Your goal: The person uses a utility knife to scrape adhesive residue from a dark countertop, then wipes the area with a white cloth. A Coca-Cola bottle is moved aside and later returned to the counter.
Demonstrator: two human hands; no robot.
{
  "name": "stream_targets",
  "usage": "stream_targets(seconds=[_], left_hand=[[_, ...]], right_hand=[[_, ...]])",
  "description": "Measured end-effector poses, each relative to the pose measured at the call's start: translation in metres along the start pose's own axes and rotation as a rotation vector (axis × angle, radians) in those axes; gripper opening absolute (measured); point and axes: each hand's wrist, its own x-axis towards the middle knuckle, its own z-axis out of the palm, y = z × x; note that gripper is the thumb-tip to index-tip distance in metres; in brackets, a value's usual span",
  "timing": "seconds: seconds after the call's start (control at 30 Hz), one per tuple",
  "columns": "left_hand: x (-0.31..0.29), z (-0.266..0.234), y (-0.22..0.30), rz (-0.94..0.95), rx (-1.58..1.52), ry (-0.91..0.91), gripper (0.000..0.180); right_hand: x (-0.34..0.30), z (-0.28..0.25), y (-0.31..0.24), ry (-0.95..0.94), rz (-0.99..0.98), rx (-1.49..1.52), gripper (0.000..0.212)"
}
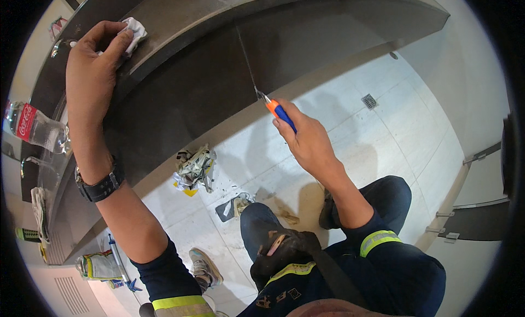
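My left hand [95, 71] is closed on a crumpled white wad of tissue or cloth [134, 33] at the upper left, on top of the curved dark counter [180, 24]. In my right hand [309, 139] is a small hand scraper [280, 114] with an orange and blue grip. Its short metal tip meets the lower end of a thin pale seam [246, 57] that runs down the counter's dark front panel [186, 92]. The tip's exact shape is hard to make out.
Crumpled paper waste [196, 166] lies on the tiled floor below, near a dark flat piece [224, 210]. A clear bottle [41, 128] with a red label is beside my left forearm. Lower left are a caulking gun [120, 259] and a bag [101, 266]. A floor drain [369, 101] is right.
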Motion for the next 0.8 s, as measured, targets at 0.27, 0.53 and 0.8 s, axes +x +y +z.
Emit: stream_targets(seconds=[0.27, 0.53, 0.8], left_hand=[[-0.002, 0.001, 0.005, 0.013, 0.089, 0.037, 0.034], [-0.001, 0.003, 0.003, -0.03, 0.076, 0.024, 0.035], [-0.005, -0.002, 0.011, -0.026, 0.118, 0.022, 0.03]], right_hand=[[-0.026, 0.015, 0.018, 0.102, -0.125, 0.148, 0.05], [-0.013, 0.068, 0.048, 0.242, -0.233, 0.301, 0.059], [0.014, 0.095, 0.057, 0.443, -0.348, 0.313, 0.067]])
